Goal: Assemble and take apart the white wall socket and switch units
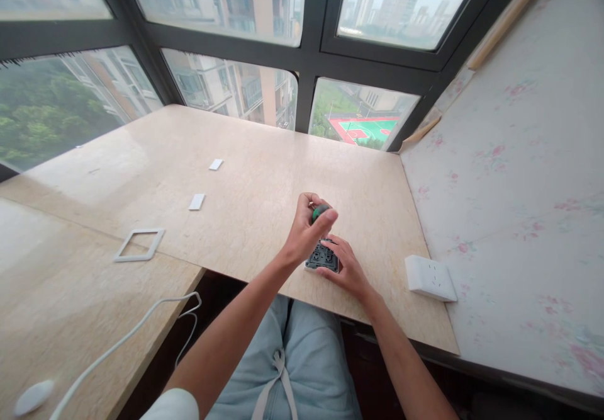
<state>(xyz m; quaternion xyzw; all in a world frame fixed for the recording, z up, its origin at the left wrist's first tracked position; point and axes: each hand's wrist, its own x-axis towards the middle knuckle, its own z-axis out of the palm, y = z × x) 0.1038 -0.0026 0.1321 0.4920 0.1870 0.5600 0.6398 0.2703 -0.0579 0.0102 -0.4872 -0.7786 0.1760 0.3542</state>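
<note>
My left hand (306, 228) is closed round the green handle of a screwdriver (321, 211), held upright over a dark switch module (322, 257). The module lies on the beige marble tabletop (245, 174) near its front edge. My right hand (344, 269) grips the module from the right and the near side, fingers pressed against it. The screwdriver's tip is hidden behind my left hand.
A white square frame (139, 245) lies at the left, with two small white rocker pieces (197, 201) (216, 164) further back. A white wall socket (430, 278) sits on the floral wall at the right. A white cable (127, 338) runs across the lower left surface.
</note>
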